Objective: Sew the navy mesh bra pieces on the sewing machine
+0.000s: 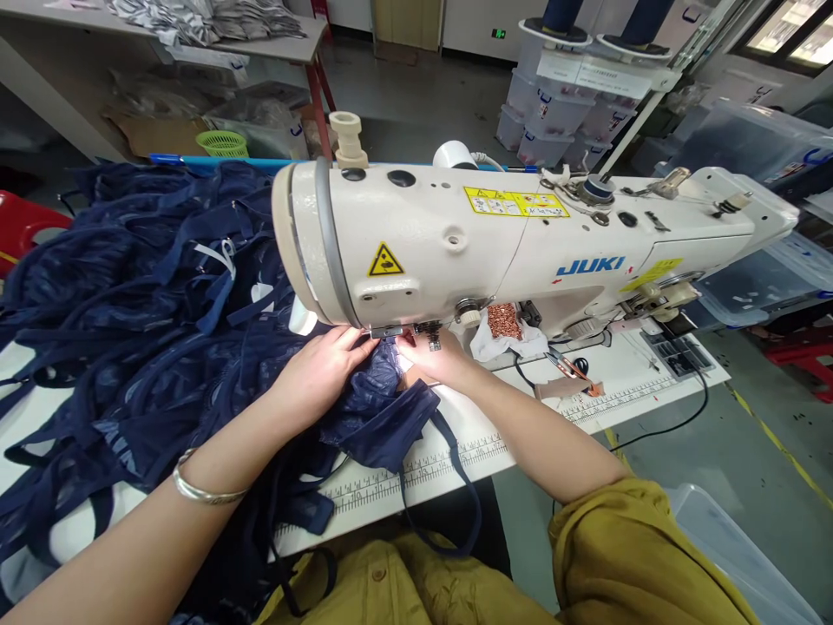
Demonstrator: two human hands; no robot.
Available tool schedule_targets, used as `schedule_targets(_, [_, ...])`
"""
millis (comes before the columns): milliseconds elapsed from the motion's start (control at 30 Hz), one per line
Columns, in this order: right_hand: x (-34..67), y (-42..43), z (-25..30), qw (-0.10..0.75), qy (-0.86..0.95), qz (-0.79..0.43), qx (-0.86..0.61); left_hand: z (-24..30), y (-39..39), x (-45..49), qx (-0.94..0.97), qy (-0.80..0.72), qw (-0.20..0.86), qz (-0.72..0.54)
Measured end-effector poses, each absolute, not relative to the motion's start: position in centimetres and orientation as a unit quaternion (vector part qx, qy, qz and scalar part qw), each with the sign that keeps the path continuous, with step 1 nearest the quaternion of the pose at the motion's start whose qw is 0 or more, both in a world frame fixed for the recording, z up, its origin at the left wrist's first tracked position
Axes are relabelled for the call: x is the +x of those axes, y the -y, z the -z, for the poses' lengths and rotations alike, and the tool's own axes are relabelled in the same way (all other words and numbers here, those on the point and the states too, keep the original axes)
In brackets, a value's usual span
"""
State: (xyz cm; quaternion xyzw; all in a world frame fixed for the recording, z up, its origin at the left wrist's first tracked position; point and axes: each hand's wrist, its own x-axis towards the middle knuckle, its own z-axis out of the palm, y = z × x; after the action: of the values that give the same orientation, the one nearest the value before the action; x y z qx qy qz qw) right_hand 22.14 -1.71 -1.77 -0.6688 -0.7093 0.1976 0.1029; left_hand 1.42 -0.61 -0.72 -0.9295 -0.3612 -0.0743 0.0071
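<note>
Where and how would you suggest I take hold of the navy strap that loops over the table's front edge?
Probably pinch the navy strap at its lowest bend, coming from the front: there it hangs in an open loop beyond the table.

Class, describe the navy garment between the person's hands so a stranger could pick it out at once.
Find the big white JUKI sewing machine and go to its rounded left end. Just below it, the left hand and right hand flank the navy garment. Unlike the navy heap to the left, this piece reaches up between both hands to the machine.
</note>
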Motion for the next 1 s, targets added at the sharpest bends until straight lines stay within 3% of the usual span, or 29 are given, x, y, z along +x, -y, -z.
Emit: schedule_targets(1000, [21.85, 1.92, 1.13, 0.069, 0.702, -0.200, -0.680, 1.26, 0.48, 1.21, -0.927, 0.369, 0.002, 0.065])
